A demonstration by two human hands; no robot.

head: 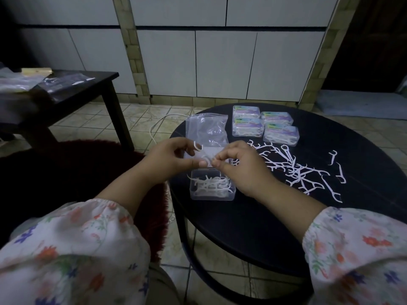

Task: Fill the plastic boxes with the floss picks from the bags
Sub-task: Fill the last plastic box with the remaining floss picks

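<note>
An open clear plastic box sits near the left edge of the round black table, partly filled with white floss picks. Just above it my left hand and my right hand meet, both pinching a few white floss picks between fingertips; one pick sticks up from my left fingers. A loose pile of floss picks lies on the table to the right of my right hand. An empty clear bag lies behind my hands.
Several closed, filled boxes stand in a group at the back of the table. A dark side table at the left carries more clear bags. A white cable runs over the tiled floor.
</note>
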